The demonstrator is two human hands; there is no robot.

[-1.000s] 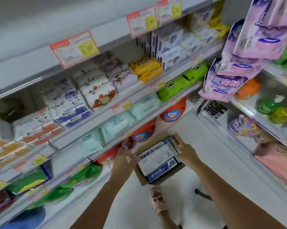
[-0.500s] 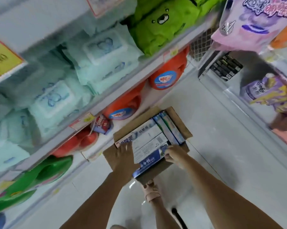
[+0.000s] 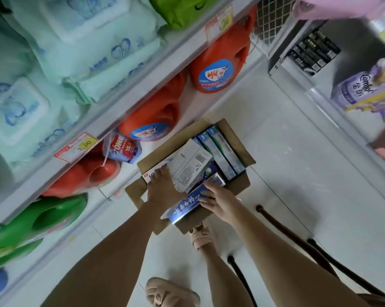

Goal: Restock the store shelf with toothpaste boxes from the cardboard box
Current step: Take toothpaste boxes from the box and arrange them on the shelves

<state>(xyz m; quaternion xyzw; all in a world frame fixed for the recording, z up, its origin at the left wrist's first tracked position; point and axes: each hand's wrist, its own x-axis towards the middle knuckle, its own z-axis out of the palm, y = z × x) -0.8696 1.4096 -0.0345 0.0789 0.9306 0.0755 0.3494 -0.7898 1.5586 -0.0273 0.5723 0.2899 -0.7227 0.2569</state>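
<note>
An open cardboard box (image 3: pixel 239 141) sits on the floor by the bottom shelf, holding several toothpaste boxes. My left hand (image 3: pixel 162 189) reaches into its left side, fingers curled over a white toothpaste box (image 3: pixel 190 168) that is tipped up on its edge. My right hand (image 3: pixel 217 199) grips the end of a blue toothpaste box (image 3: pixel 182 208) lying along the box's near side, raised slightly over the rim. More blue-green toothpaste boxes (image 3: pixel 222 149) stand packed along the far right side.
The left shelf (image 3: pixel 129 100) carries orange detergent bottles (image 3: pixel 218 67), green bottles (image 3: pixel 43 220) and pale wipe packs (image 3: pixel 94 43). My sandalled feet (image 3: pixel 201 237) stand just behind the box. Dark stool legs (image 3: pixel 298 238) are at right; a purple softener pack (image 3: pixel 364 89) sits on the right shelf.
The view has dropped closer to the cardboard box. The white toothpaste box has tipped up under my left hand, and my right hand has closed on the blue box's end.
</note>
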